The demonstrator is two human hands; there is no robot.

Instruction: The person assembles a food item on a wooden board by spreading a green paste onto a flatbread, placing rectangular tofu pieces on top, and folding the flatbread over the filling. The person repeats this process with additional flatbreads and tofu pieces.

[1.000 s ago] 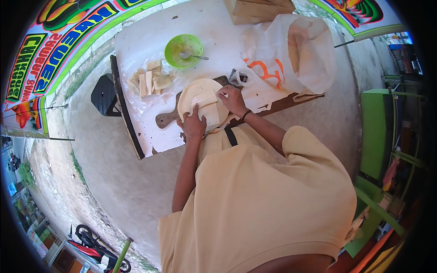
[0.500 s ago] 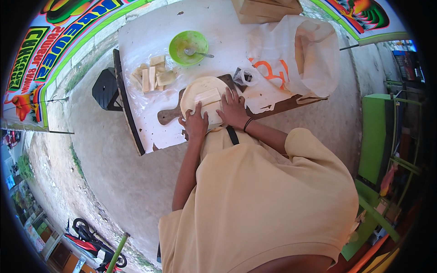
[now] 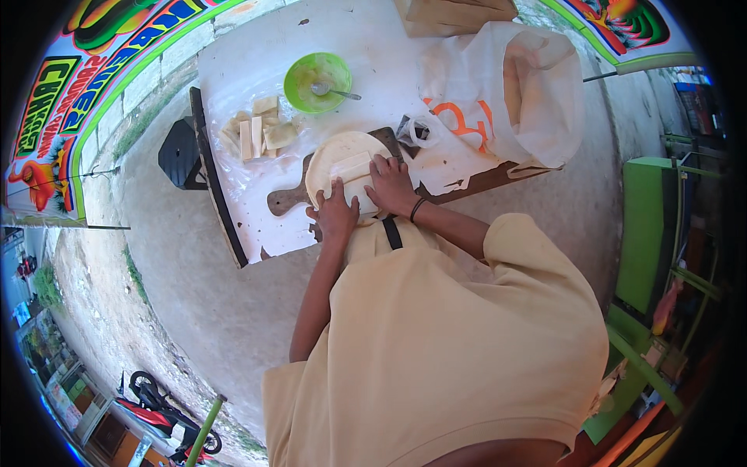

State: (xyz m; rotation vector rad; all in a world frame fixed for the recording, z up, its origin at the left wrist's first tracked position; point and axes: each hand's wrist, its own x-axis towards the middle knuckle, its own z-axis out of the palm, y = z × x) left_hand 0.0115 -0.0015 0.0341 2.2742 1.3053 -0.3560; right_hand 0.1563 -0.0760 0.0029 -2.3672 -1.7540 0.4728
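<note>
Left hand (image 3: 335, 218), loosely spread, rested fingertips on folded pale sheet (image 3: 352, 166); right hand (image 3: 393, 189), half-curled, covered its three-o'clock end; no closed grip visible. Sheet lay on round wrappers (image 3: 321, 162) over wooden board (image 3: 283, 201). Folding appeared partway: flat portion lay toward six o'clock. Finished-looking pieces (image 3: 257, 138) lay at ten o'clock; green bowl (image 3: 295, 87), eleven o'clock.

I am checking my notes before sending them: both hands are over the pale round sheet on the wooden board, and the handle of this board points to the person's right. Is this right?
Not quite: in the head view, the handle of the wooden board points to the person's left. Both hands, left hand and right hand, are over the pale round sheet.
</note>
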